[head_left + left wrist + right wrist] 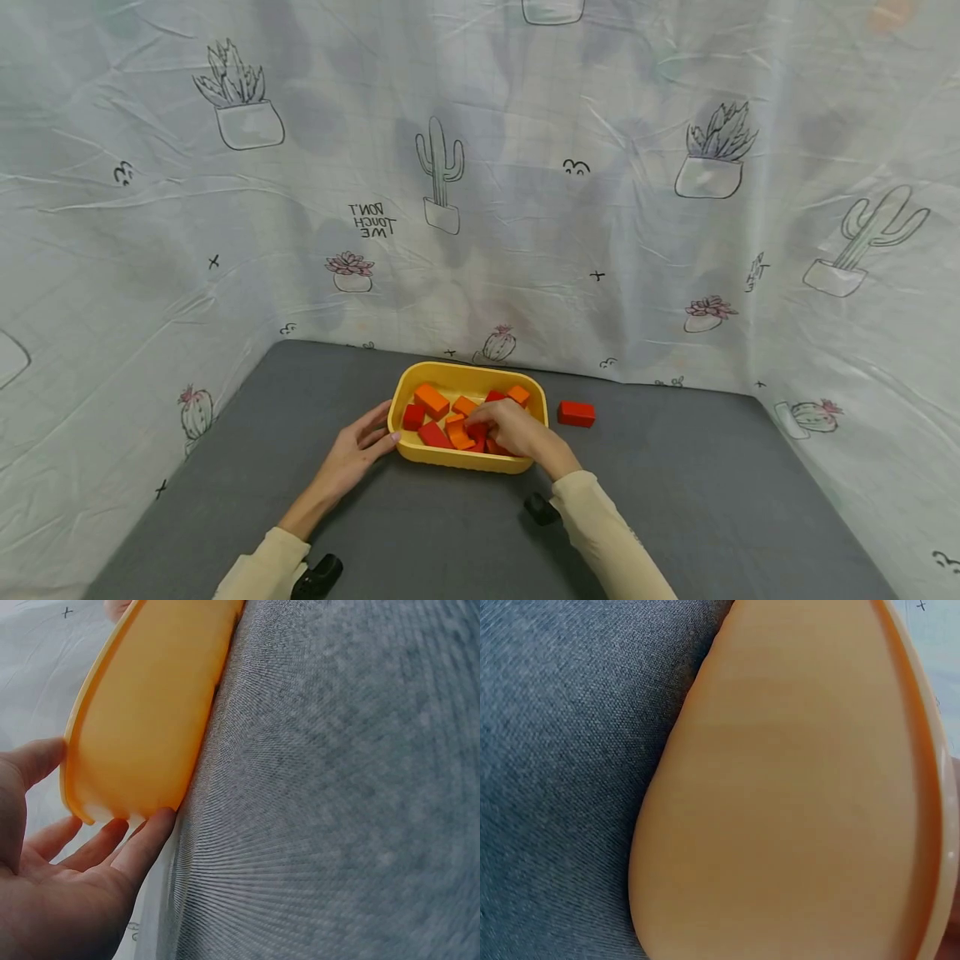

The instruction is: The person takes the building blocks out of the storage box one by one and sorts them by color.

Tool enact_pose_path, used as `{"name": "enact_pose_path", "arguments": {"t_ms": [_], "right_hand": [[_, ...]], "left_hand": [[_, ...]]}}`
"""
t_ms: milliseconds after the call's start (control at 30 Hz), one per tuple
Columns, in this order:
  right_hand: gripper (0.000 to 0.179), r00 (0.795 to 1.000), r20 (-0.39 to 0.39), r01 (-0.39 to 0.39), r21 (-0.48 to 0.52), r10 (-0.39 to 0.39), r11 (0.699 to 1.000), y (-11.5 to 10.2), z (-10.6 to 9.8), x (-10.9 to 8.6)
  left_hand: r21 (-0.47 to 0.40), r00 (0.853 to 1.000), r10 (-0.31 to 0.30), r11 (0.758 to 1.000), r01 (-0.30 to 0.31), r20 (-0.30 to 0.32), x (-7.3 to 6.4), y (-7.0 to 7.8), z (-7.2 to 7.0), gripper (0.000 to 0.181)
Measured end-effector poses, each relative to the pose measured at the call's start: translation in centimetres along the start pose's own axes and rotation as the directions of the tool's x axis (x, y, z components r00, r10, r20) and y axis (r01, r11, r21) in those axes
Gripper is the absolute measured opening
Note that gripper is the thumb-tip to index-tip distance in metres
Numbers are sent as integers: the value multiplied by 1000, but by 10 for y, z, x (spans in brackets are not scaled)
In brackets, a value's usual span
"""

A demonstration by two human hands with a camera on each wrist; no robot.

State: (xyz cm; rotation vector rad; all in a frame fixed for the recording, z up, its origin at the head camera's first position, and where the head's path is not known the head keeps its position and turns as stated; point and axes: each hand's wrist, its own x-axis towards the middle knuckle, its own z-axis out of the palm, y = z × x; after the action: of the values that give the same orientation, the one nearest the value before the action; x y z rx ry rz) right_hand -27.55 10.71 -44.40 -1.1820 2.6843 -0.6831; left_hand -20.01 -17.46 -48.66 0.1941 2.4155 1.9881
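A yellow plastic bin [465, 459] stands on the grey table and holds several red and orange blocks. My left hand [356, 454] is at the bin's left end. In the left wrist view, its fairly straight, spread fingers [154, 840] touch the end wall, while the thumb [41, 759] rests against the rim. My right hand [512, 427] reaches over the near rim into the bin, fingers pointing down at a red block [477, 432] beside an orange block [457, 432]. The fingertips are partly hidden, so a grip cannot be made out. The right wrist view shows mostly the bin's outer wall [780, 787].
A single red block [576, 414] lies on the table [675, 483], just right of the bin. Behind and at both sides hangs a pale curtain [510, 250] printed with cacti and potted plants, meeting the table's far edge.
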Motion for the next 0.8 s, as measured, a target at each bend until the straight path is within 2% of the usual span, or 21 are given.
{"name": "enact_pose_path", "arguments": {"t_ms": [267, 400, 567, 800], "right_hand": [[35, 999, 46, 32, -71, -29, 997, -4, -7, 3], [26, 998, 70, 8, -94, -1, 996, -2, -9, 3], [28, 997, 73, -18, -84, 24, 996, -2, -17, -1], [30, 997, 64, 41, -83, -36, 996, -5, -29, -8]], "left_hand": [[-3, 1000, 3, 1000, -3, -9, -1, 0, -1, 67], [-7, 1000, -6, 1000, 6, -6, -1, 0, 0, 67], [-13, 1000, -15, 1000, 15, -8, -1, 1, 0, 66], [-32, 1000, -10, 999, 10, 5, 0, 0, 0, 68]]}}
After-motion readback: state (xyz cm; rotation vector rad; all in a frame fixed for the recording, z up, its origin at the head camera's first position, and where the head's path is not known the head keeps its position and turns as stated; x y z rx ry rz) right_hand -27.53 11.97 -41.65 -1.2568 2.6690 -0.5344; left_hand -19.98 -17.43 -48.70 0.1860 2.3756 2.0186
